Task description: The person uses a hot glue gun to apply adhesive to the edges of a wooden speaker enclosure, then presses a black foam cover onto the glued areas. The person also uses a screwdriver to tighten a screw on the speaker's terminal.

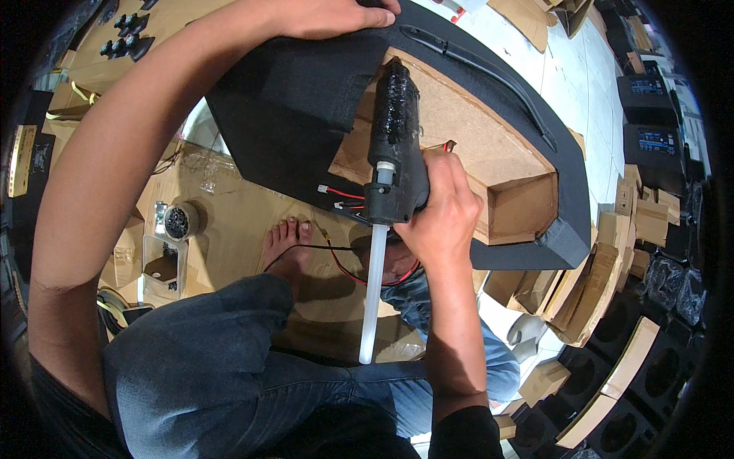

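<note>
My right hand (443, 210) has its fingers wrapped around the black glue gun (397, 149), a white glue stick (375, 291) hanging out toward my knee. The nozzle points into the wooden speaker box (489, 161). Farther away, my left hand (329, 17) presses its fingers flat on the black carpet cover (290, 99).

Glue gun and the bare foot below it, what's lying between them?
In the head view, red and black wires cross the cardboard between the glue gun and the bare foot.
</note>
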Demonstrator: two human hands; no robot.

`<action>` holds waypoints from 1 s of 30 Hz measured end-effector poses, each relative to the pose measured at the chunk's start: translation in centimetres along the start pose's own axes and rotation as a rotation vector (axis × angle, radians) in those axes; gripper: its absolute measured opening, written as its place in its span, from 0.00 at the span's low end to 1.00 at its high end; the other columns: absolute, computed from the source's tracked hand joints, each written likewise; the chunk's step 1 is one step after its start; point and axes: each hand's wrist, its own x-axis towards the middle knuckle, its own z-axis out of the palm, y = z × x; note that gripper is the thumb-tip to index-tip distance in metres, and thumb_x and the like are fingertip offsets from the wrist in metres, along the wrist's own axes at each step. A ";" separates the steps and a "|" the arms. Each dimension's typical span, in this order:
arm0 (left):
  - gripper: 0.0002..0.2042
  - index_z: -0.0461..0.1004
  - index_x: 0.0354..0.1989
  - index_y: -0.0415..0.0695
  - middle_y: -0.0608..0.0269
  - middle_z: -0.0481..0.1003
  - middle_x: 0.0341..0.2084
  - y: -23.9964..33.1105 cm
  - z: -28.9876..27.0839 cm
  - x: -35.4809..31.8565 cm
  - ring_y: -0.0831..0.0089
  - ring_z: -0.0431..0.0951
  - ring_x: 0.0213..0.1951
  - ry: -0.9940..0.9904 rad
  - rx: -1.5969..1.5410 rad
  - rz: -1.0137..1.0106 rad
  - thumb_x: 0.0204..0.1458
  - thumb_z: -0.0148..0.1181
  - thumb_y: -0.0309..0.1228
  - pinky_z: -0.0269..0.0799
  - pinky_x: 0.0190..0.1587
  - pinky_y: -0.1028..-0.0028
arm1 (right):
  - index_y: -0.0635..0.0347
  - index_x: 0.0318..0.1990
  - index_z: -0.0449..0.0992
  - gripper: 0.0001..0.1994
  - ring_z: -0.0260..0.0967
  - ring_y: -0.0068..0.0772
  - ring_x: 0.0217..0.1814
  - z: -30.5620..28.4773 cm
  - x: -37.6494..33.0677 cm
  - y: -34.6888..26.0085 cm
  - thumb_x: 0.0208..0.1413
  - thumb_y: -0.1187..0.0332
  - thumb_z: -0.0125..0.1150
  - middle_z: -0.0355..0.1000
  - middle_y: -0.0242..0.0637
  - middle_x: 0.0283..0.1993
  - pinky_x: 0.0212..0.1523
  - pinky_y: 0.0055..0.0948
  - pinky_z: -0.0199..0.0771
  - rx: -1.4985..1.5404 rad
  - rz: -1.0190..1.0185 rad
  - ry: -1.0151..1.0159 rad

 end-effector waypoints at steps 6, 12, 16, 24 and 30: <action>0.18 0.80 0.50 0.36 0.41 0.81 0.46 0.0 -0.1 -0.2 0.49 0.81 0.50 0.007 0.005 -0.006 0.59 0.58 0.37 0.73 0.56 0.62 | 0.57 0.46 0.74 0.29 0.78 0.48 0.35 0.3 0.4 0.0 0.27 0.76 0.72 0.74 0.40 0.44 0.36 0.42 0.79 0.028 -0.020 -0.006; 0.18 0.80 0.51 0.37 0.42 0.81 0.46 0.2 0.0 -0.1 0.50 0.81 0.50 -0.007 -0.010 -0.033 0.59 0.59 0.37 0.73 0.56 0.63 | 0.56 0.46 0.74 0.28 0.78 0.48 0.36 0.5 0.3 0.6 0.29 0.76 0.71 0.74 0.40 0.45 0.37 0.42 0.80 0.083 -0.011 -0.023; 0.17 0.80 0.51 0.37 0.43 0.81 0.46 0.2 0.1 -0.1 0.53 0.81 0.50 0.007 -0.042 -0.035 0.59 0.60 0.36 0.73 0.56 0.63 | 0.57 0.47 0.75 0.28 0.78 0.48 0.37 0.3 0.5 1.2 0.29 0.77 0.70 0.75 0.39 0.49 0.37 0.42 0.80 0.145 -0.060 0.012; 0.16 0.80 0.51 0.38 0.47 0.82 0.47 0.4 0.0 0.0 0.58 0.81 0.50 0.019 -0.039 -0.001 0.60 0.61 0.35 0.73 0.56 0.65 | 0.57 0.49 0.77 0.31 0.78 0.49 0.40 -1.5 -1.2 2.1 0.26 0.76 0.67 0.76 0.38 0.51 0.40 0.42 0.80 0.209 -0.065 -0.044; 0.16 0.79 0.53 0.39 0.49 0.81 0.49 0.7 0.2 0.2 0.61 0.79 0.53 -0.016 -0.041 -0.039 0.61 0.60 0.35 0.71 0.59 0.65 | 0.58 0.52 0.77 0.34 0.79 0.48 0.44 -4.1 -4.3 1.9 0.25 0.76 0.65 0.76 0.40 0.53 0.41 0.40 0.81 0.289 0.089 -0.116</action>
